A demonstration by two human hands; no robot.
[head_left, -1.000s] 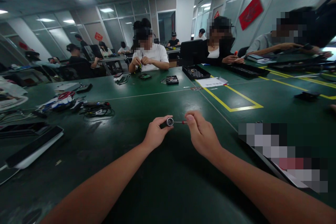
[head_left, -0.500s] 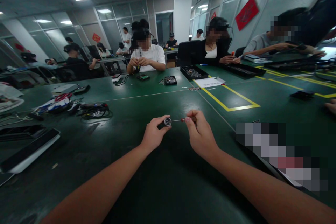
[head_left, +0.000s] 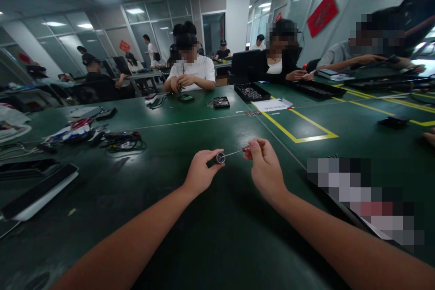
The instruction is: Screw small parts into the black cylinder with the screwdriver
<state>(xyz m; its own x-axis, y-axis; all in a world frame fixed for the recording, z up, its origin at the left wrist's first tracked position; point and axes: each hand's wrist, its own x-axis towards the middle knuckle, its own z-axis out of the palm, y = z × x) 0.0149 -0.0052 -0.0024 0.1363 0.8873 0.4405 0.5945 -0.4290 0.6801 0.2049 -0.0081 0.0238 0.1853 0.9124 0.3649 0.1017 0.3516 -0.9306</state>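
My left hand (head_left: 200, 173) pinches a small round metal part (head_left: 220, 157) between thumb and fingers, just above the green table (head_left: 190, 217). My right hand (head_left: 264, 168) grips a thin screwdriver (head_left: 238, 151) with a red collar, its handle hidden in my fingers. The metal shaft slants down to the left and its tip meets the round part. Both hands hover close together over the middle of the table.
A black-and-white flat device (head_left: 37, 192) lies at the left edge. Tangled cables and tools (head_left: 102, 138) sit further back on the left. Yellow tape lines (head_left: 299, 129) mark the table to the right. Several people work at the far side, with a black parts tray (head_left: 252, 93) there.
My right hand has lifted and shifted slightly right, so the screwdriver now slants instead of lying level. My left hand still holds the round part in about the same place.
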